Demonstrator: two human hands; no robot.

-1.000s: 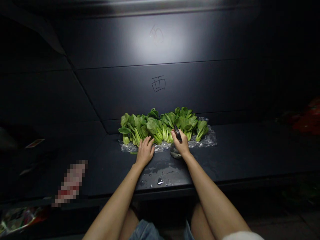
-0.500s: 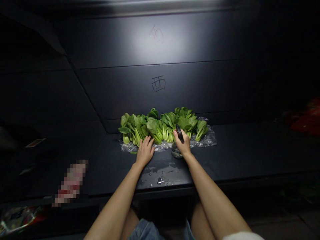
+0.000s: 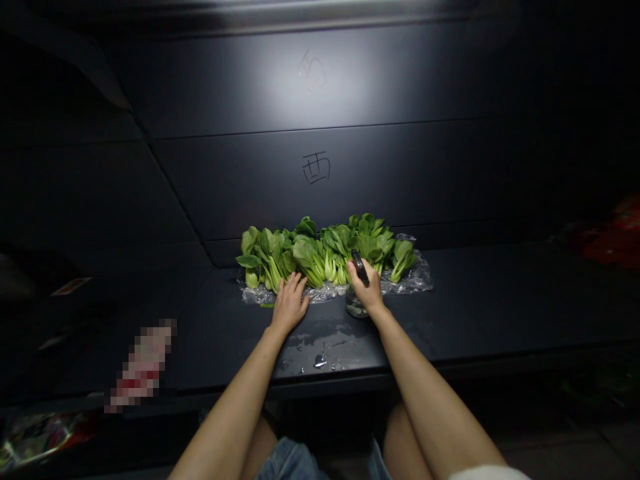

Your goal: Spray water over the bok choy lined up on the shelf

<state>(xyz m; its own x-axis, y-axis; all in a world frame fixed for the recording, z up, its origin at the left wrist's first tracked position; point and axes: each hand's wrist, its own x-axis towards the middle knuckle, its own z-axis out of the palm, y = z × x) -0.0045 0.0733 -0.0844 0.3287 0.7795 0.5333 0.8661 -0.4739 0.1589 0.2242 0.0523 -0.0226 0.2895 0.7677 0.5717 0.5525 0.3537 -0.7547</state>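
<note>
A row of bok choy (image 3: 310, 257), leaves toward the back panel and pale stems toward me, lies on a clear plastic sheet (image 3: 423, 277). My right hand (image 3: 370, 287) is closed around the neck of a spray bottle (image 3: 356, 308) with a dark head and a see-through body, held in front of the greens. Flat with its fingers spread, my left hand (image 3: 291, 301) rests at the front edge of the sheet, fingertips by the stems. Whether those fingertips touch the bok choy I cannot tell.
Water drops (image 3: 320, 362) wet the dark shelf (image 3: 475, 300) near its front edge. The back panel (image 3: 260, 173) carries a handwritten character. A blurred red heap (image 3: 620, 237) is at far right. A small card (image 3: 71, 287) and a pixelated patch (image 3: 143, 370) are at left.
My right hand and the spray bottle have shifted very slightly to the right. My left hand and the bok choy look the same as before.
</note>
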